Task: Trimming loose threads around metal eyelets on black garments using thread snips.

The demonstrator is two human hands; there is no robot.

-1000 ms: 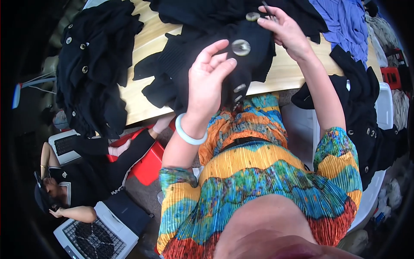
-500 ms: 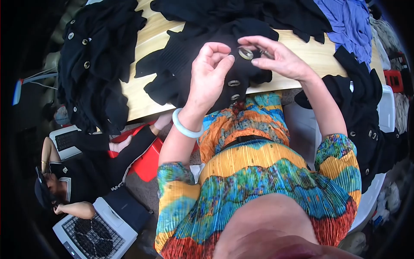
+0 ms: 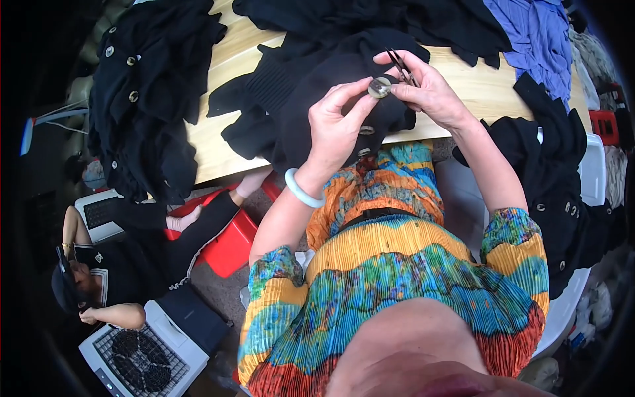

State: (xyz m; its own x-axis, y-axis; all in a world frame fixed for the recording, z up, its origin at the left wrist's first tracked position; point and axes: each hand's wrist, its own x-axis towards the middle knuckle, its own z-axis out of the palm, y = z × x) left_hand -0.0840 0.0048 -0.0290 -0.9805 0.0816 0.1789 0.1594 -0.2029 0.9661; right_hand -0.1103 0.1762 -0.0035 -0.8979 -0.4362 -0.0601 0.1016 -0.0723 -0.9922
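Note:
A black knitted garment with large round buttons lies over the near edge of a wooden table. My left hand grips the fabric and pinches one pale button between thumb and forefinger. My right hand touches the same button from the right and holds small dark scissors, their blades pointing up and away. Two more buttons show below on the garment's front, just above my lap.
A pile of black buttoned garments hangs off the table's left end. More black clothes and a blue-violet cloth lie at the back. Black garments drape over a white chair on my right. Another person sits on the floor lower left, beside a white fan heater and red stool.
Both hands have drawn the garment nearer and come together. My right hand moved from the far fabric down to the button, which my left fingers now pinch.

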